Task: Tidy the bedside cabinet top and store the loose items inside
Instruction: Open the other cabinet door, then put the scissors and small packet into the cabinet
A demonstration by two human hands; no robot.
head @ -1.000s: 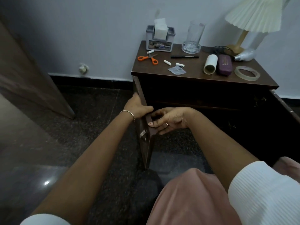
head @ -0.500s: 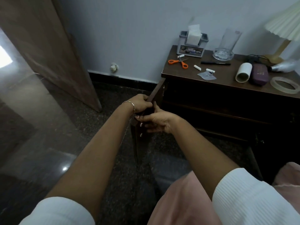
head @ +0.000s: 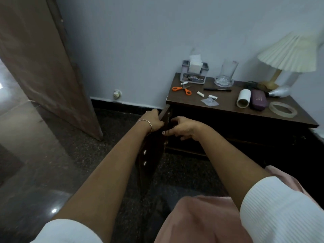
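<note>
Left hand (head: 154, 120) and right hand (head: 184, 128) are both gripping the top edge of the open dark-brown wooden cabinet door (head: 153, 155) — fingers curling round it.

A pale bluish wall (head: 140, 41) is seen behind the bedside cabinet (head: 228, 104), edged below by a black skirting (head: 122, 106). Left of the cabinet a small white fitting (head: 117, 93) is set low in the wall, and further left a brown wooden door (head: 40, 67) is stood open. A dark, polished floor (head: 43, 163) is spread before the cabinet. A pleated cream lamp (head: 287, 55) is placed at its far right corner.
</note>
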